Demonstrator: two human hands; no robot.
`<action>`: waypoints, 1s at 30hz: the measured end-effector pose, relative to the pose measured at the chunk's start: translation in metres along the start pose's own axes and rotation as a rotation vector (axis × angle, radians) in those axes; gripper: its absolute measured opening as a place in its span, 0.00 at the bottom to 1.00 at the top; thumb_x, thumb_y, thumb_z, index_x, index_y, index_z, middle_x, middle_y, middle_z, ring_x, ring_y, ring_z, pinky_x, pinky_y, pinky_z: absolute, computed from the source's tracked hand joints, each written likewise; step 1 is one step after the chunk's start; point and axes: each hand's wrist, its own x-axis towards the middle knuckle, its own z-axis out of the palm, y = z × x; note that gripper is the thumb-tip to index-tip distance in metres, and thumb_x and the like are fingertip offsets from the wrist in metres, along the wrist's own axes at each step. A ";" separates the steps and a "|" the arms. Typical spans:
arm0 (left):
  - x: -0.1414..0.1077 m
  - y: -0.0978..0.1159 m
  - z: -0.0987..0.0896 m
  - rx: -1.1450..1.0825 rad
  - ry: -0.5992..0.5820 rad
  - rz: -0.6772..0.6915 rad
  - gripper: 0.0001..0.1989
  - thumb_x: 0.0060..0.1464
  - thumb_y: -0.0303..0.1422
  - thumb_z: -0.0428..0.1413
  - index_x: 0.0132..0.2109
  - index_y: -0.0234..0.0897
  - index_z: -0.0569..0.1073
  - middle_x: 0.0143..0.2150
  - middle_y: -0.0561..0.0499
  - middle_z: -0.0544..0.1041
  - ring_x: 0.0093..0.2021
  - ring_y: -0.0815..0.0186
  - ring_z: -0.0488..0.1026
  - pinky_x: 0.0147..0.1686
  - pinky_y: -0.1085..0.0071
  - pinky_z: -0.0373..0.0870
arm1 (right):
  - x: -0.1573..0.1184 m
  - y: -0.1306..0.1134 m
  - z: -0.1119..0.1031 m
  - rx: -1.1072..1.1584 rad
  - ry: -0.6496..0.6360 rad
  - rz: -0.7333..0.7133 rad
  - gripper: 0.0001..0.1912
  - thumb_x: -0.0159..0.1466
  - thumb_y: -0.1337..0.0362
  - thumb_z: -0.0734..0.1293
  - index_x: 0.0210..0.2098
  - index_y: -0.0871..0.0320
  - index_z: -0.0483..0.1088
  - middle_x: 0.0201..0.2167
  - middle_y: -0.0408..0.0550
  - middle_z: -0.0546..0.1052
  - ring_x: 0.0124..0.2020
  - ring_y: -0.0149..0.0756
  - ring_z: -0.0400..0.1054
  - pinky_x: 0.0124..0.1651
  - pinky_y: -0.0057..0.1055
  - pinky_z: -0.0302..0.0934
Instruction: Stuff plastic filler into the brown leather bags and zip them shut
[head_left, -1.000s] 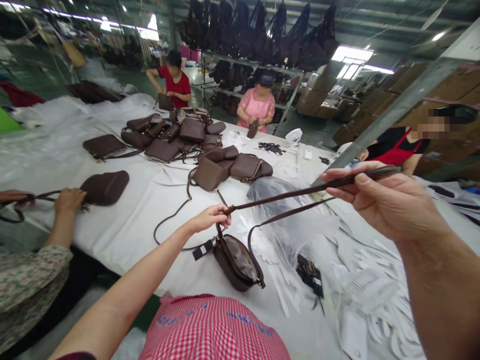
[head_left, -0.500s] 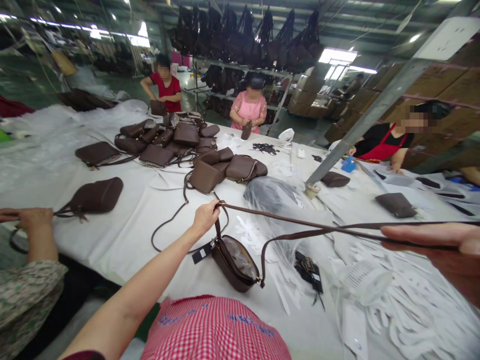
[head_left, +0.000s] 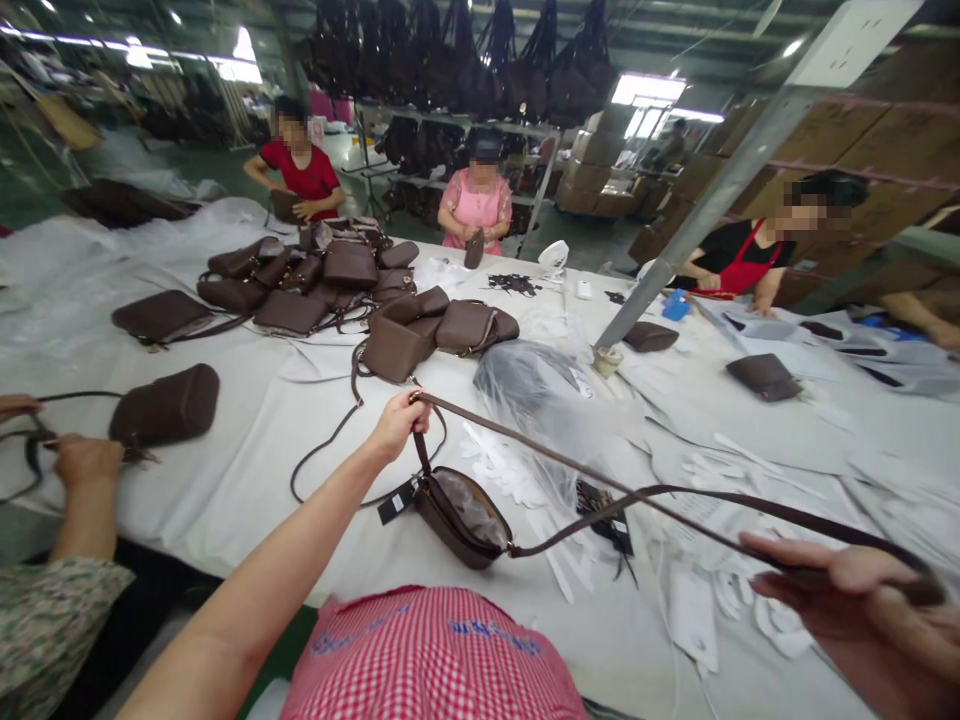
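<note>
Right in front of me a small brown handbag (head_left: 459, 532) rests on the white-covered table, its top open and clear plastic stuffing inside. A black tag (head_left: 397, 503) hangs at its left end. My left hand (head_left: 399, 424) is closed around the strap near that end, holding it raised. The long brown strap (head_left: 540, 450) runs from there to my right hand (head_left: 847, 590), where it loops round and comes back to the bag's right end. The fingers of my right hand are closed on the strap, slightly blurred.
Brown bags (head_left: 352, 265) lie heaped beyond my left hand. A plastic-wrapped dark bundle (head_left: 532, 385), black tags (head_left: 604, 515) and white strips (head_left: 780, 600) lie to the right. A metal post (head_left: 697, 220) rises at the table. A co-worker's hands (head_left: 88, 460) hold another bag's strap at left.
My right hand has moved down and left, and the strap between my hands now slopes down and hangs looser at its far loop. The left hand keeps its grip.
</note>
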 end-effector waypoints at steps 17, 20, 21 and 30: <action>-0.042 0.028 0.037 0.590 -0.225 0.082 0.06 0.53 0.31 0.48 0.38 0.37 0.67 0.38 0.49 0.72 0.41 0.63 0.68 0.45 0.66 0.66 | 0.032 -0.007 0.282 -0.237 -0.526 -0.410 0.44 0.56 0.59 0.69 0.67 0.55 0.47 0.61 0.58 0.64 0.49 0.42 0.70 0.48 0.39 0.67; -0.047 0.031 0.031 0.753 -0.155 0.193 0.09 0.54 0.29 0.47 0.43 0.36 0.68 0.51 0.43 0.70 0.54 0.58 0.65 0.58 0.59 0.59 | 0.034 -0.010 0.316 -0.266 -0.531 -0.455 0.32 0.58 0.64 0.65 0.61 0.57 0.57 0.50 0.52 0.73 0.32 0.33 0.70 0.37 0.32 0.66; -0.048 0.031 0.028 0.773 -0.130 0.214 0.10 0.54 0.28 0.48 0.43 0.36 0.68 0.54 0.42 0.69 0.57 0.57 0.63 0.61 0.58 0.56 | 0.035 -0.010 0.321 -0.291 -0.518 -0.469 0.25 0.59 0.65 0.62 0.56 0.59 0.63 0.42 0.49 0.75 0.29 0.31 0.68 0.35 0.30 0.65; -0.039 -0.006 0.005 0.192 -0.189 0.021 0.18 0.53 0.36 0.57 0.50 0.33 0.72 0.41 0.47 0.76 0.43 0.61 0.71 0.45 0.67 0.67 | 0.050 -0.021 0.328 -0.406 -0.560 -0.567 0.16 0.59 0.71 0.57 0.44 0.58 0.69 0.35 0.46 0.75 0.30 0.32 0.68 0.38 0.30 0.61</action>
